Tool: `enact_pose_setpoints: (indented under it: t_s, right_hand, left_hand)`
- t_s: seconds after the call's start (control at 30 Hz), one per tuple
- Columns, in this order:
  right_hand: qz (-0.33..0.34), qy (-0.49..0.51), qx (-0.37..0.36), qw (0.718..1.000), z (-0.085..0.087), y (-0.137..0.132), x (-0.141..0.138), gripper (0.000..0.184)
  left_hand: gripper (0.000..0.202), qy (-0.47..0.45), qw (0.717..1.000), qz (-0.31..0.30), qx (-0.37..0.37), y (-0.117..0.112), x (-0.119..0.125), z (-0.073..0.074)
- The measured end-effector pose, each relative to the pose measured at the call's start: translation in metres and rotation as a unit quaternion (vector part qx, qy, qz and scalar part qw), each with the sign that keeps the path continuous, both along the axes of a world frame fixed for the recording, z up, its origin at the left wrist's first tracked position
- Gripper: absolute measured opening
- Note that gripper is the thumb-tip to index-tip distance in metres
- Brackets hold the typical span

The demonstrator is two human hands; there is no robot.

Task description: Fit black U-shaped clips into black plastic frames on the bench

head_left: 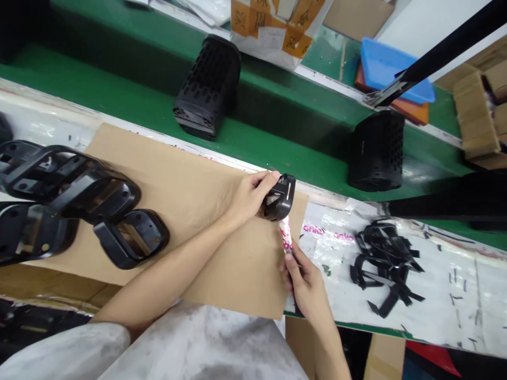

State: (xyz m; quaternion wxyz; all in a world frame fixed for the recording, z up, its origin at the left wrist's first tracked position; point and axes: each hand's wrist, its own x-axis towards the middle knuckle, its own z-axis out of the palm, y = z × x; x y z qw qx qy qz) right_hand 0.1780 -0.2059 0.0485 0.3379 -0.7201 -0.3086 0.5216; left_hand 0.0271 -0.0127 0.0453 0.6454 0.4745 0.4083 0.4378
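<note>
My left hand [251, 198] grips a small black plastic frame piece [280, 198] at the far edge of a brown cardboard sheet [190, 184]. Below that piece hangs a white strip with pink print [285, 235], possibly film or tape. My right hand [304, 279] pinches its lower end, and a dark sliver shows between the fingers, too small to name. Several larger black plastic frames [132, 237] lie on the cardboard to the left, overlapping one another.
A green conveyor belt [277, 153] runs behind the bench, carrying black perforated housings [208, 87]. To the right, black plastic scraps [386, 264] lie heaped on a printed white sheet. A blue tray [396, 71] and a cardboard box [479, 116] stand at the far right.
</note>
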Motion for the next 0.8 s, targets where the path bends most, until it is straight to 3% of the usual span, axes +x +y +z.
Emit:
enact_pose_setpoints:
  t_s: [0.1,0.2,0.27,0.37,0.43,0.53,0.6,0.67,0.8]
  right_hand:
    - [-0.004,0.011,-0.013,1.000,0.004,0.001,0.000,0.069]
    - [-0.056,0.011,-0.002,0.998,0.013,-0.002,0.005,0.071]
    - [-0.121,-0.013,0.044,0.992,0.020,-0.004,0.003,0.066]
    - [-0.223,-0.082,0.155,0.959,0.024,-0.006,-0.006,0.048]
    - [-0.207,-0.112,0.163,0.958,0.020,-0.007,-0.012,0.042]
    - [-0.054,-0.113,0.049,0.991,0.010,-0.009,-0.007,0.056]
    - [0.005,-0.114,-0.011,0.993,0.009,-0.010,0.002,0.066]
    - [-0.023,-0.128,-0.011,0.991,0.013,-0.010,0.009,0.071]
    - [-0.171,-0.177,0.116,0.962,0.020,-0.009,-0.003,0.066]
  left_hand:
    - [0.055,0.012,0.999,-0.040,0.021,-0.002,0.000,0.001]
    - [0.062,0.010,0.996,-0.086,0.026,-0.002,0.000,-0.004]
    - [0.066,0.023,0.995,-0.092,0.031,-0.002,0.000,-0.008]
    - [0.065,0.039,0.996,-0.079,0.034,-0.003,0.001,-0.012]
    - [0.063,0.044,0.996,-0.068,0.041,-0.005,0.003,-0.014]
    - [0.058,0.059,0.995,-0.054,0.058,-0.009,0.005,-0.015]
    - [0.057,0.064,0.995,-0.046,0.053,-0.010,0.005,-0.016]
    - [0.058,0.063,0.997,-0.040,0.036,-0.011,0.006,-0.018]
    - [0.058,0.061,0.997,-0.033,0.032,-0.011,0.007,-0.020]
